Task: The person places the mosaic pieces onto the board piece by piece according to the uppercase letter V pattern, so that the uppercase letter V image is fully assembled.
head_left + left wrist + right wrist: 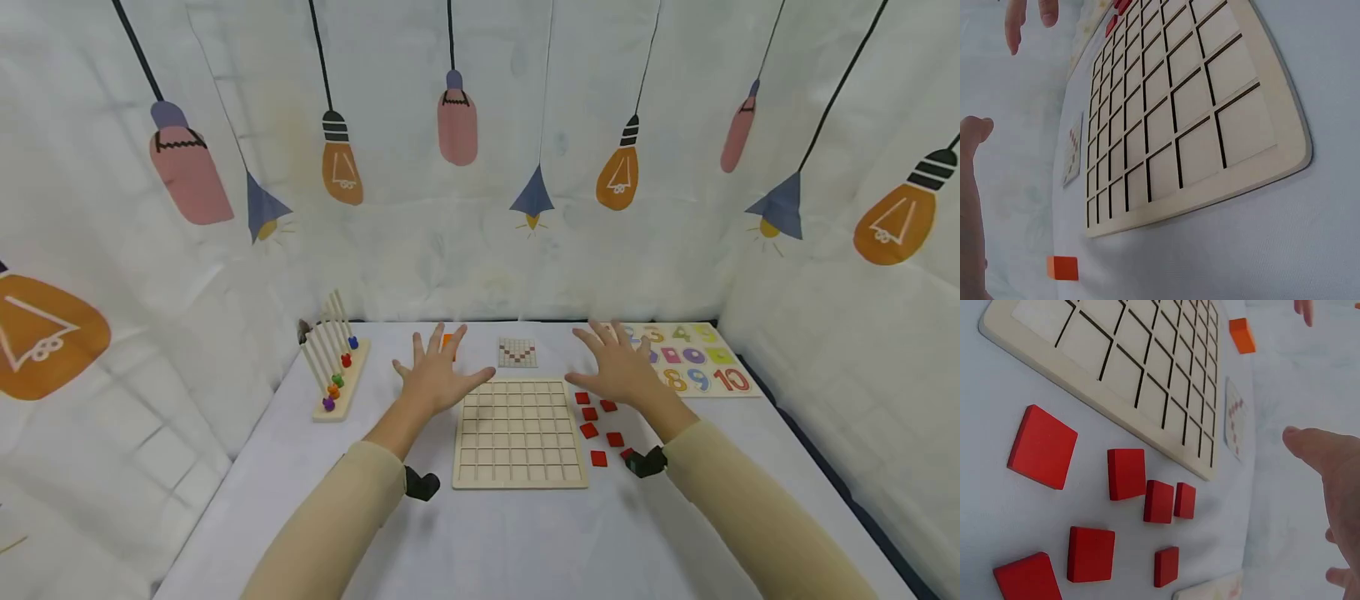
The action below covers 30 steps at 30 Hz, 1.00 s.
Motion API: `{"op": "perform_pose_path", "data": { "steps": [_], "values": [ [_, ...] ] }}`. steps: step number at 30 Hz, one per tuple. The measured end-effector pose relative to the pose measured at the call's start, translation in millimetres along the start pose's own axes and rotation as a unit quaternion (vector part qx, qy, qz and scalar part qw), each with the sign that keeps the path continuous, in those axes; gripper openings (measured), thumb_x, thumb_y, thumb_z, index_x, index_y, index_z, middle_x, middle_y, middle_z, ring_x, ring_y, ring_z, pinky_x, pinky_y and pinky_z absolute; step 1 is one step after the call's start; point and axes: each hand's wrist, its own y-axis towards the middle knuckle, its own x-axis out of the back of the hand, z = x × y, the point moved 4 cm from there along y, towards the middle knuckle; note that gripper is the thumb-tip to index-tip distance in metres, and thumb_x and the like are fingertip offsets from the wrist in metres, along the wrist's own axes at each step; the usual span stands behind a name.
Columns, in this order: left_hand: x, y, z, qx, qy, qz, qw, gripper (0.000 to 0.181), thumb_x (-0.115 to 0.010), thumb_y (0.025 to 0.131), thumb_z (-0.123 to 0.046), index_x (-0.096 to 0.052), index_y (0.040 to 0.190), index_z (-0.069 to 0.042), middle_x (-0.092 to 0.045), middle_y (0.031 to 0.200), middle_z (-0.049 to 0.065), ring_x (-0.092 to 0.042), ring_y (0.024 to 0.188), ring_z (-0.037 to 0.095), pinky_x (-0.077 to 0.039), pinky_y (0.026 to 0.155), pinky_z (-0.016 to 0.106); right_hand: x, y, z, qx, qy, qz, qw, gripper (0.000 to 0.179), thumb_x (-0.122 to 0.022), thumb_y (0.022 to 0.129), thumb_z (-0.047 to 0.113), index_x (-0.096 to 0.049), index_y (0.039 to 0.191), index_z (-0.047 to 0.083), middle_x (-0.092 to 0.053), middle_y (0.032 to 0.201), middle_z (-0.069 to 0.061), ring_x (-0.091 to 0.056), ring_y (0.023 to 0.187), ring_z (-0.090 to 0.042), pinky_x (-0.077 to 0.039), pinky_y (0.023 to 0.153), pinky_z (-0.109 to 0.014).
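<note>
My left hand is held up with fingers spread and nothing in it, over the upper left corner of a wooden grid board. The right hand, also spread and holding nothing, hovers past the board's upper right corner. The grid's square recesses hold no tiles. Beside its right edge lie several red square tiles, loosely scattered. A small pattern card with a few red squares printed on it lies behind the board. An orange block sits behind my left fingers, partly hidden by them in the head view.
At the left stands a wooden peg rack with upright rods and small coloured beads. A number puzzle board lies at the back right, partly behind my right hand. A white curtain printed with lamps surrounds the table.
</note>
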Motion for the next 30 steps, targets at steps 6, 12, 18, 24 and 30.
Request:
{"op": "perform_pose_path", "data": {
  "steps": [6,12,18,24,30],
  "values": [
    [-2.5,-13.6,-11.8,-0.04,-0.036,-0.014,0.9984,0.111,-0.061,0.087,-0.094,-0.033,0.176,-0.033,-0.029,0.185,0.008,-0.018,0.171,0.052,-0.02,0.134,0.081,-2,-18.1,2,0.004,0.054,-0.019,0.9984,0.089,-0.074,0.097,0.065,-0.044,0.171,0.024,-0.04,0.179,-0.014,-0.031,0.166,-0.047,-0.015,0.124,-0.095],
    [-9.7,-32.3,-23.8,-0.048,-0.117,-0.011,0.992,0.107,-0.069,0.087,-0.088,-0.041,0.172,-0.03,-0.036,0.182,0.004,-0.033,0.17,0.034,-0.043,0.129,0.068,-6,-43.5,0,0.008,0.123,-0.018,0.9922,0.075,-0.08,0.099,0.053,-0.056,0.162,0.021,-0.06,0.162,-0.013,-0.057,0.147,-0.041,-0.051,0.119,-0.073],
    [-16.5,-50.3,-22.3,-0.04,-0.161,-0.01,0.9861,0.104,-0.073,0.086,-0.085,-0.048,0.169,-0.028,-0.043,0.178,0.002,-0.038,0.167,0.032,-0.042,0.131,0.066,-12,-66.8,-1,0.023,0.171,-0.024,0.9847,0.057,-0.084,0.098,0.046,-0.069,0.147,0.022,-0.069,0.147,-0.006,-0.062,0.136,-0.032,-0.063,0.108,-0.06],
    [-25.8,-64.6,-8.5,-0.038,-0.185,-0.004,0.982,0.099,-0.081,0.087,-0.075,-0.05,0.167,-0.023,-0.045,0.176,0.004,-0.041,0.165,0.034,-0.04,0.133,0.065,-21,-87.8,-6,0.018,0.215,-0.024,0.9761,0.045,-0.086,0.098,0.044,-0.074,0.137,0.027,-0.072,0.138,-0.001,-0.06,0.131,-0.029,-0.061,0.104,-0.057],
    [-37.3,-72.9,13.4,-0.024,-0.222,0.033,0.9741,0.097,-0.086,0.088,-0.063,-0.049,0.168,-0.021,-0.045,0.177,0.008,-0.035,0.168,0.039,-0.036,0.132,0.072,-35,-106.3,-10,0.024,0.231,-0.016,0.9725,0.032,-0.089,0.096,0.037,-0.079,0.123,0.024,-0.074,0.123,0.002,-0.055,0.126,-0.025,-0.053,0.103,-0.056]
  ]
}}
